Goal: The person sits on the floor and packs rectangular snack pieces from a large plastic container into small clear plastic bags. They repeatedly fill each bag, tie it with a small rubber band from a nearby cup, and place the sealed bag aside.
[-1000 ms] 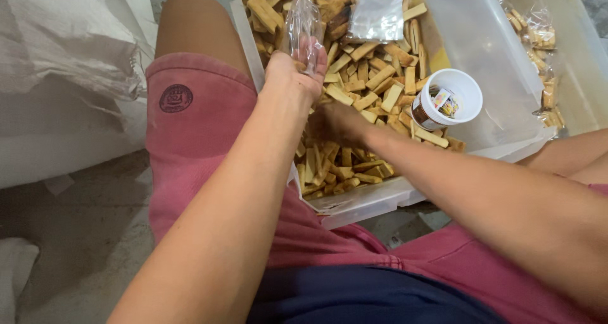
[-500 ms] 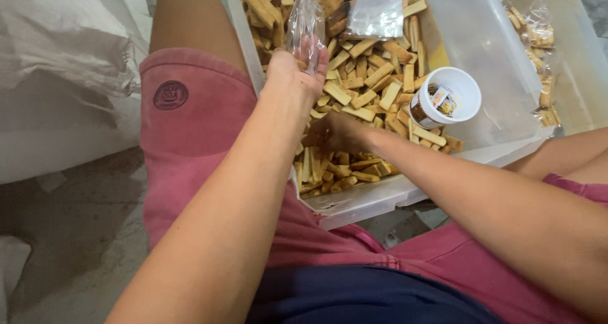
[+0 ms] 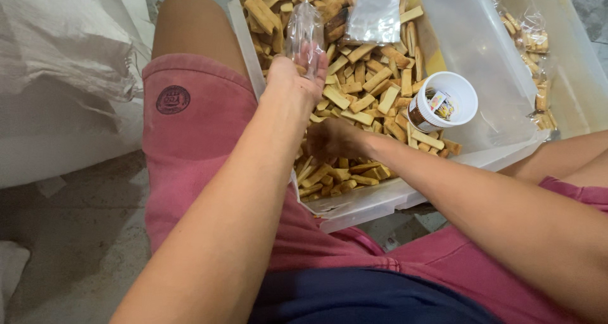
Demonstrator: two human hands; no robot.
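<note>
My left hand (image 3: 292, 78) holds a small clear plastic bag (image 3: 304, 34) upright above a clear plastic bin (image 3: 386, 196) filled with tan stick-shaped biscuits (image 3: 364, 90). My right hand (image 3: 332, 140) reaches down into the biscuits near the bin's front, with its fingers curled among them; whether it grips any I cannot tell. A white cup (image 3: 441, 102) with a few biscuits inside stands in the bin to the right of my right hand. A flat empty clear bag (image 3: 375, 11) lies on the biscuits at the back.
A second clear bin (image 3: 573, 58) at the right holds filled bags of biscuits (image 3: 529, 36). A large white sack (image 3: 60, 52) lies at the left on the stone floor (image 3: 69, 235). My legs in pink shorts (image 3: 196, 140) flank the bin.
My right hand has slid a little leftward in the biscuits. My left hand stays up with the bag.
</note>
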